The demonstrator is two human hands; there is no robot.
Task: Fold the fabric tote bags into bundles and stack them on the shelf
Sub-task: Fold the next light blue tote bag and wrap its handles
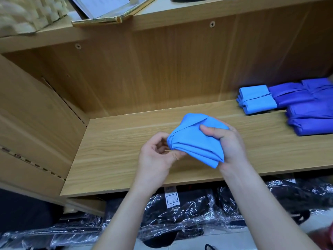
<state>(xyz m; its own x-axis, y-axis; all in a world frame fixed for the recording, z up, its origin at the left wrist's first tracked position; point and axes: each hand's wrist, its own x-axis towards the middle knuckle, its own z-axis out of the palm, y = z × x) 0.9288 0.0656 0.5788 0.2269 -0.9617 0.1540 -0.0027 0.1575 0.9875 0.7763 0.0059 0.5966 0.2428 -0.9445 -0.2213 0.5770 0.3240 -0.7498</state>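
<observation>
A folded light blue tote bag (193, 139) is held in the air just above the wooden shelf board (115, 152). My right hand (228, 141) grips its right side, thumb on top and fingers underneath. My left hand (158, 156) pinches the bag's left end, where a thin tan rubber band shows between its fingers. A finished light blue bundle (256, 99) lies at the back right of the shelf. Dark blue bundles (306, 105) are stacked beside it at the right edge.
The shelf's back panel and left side wall enclose the board. On the shelf above lie an open book (106, 9) and a woven item (21, 17). Below the shelf are dark goods in clear plastic wrap (189, 213).
</observation>
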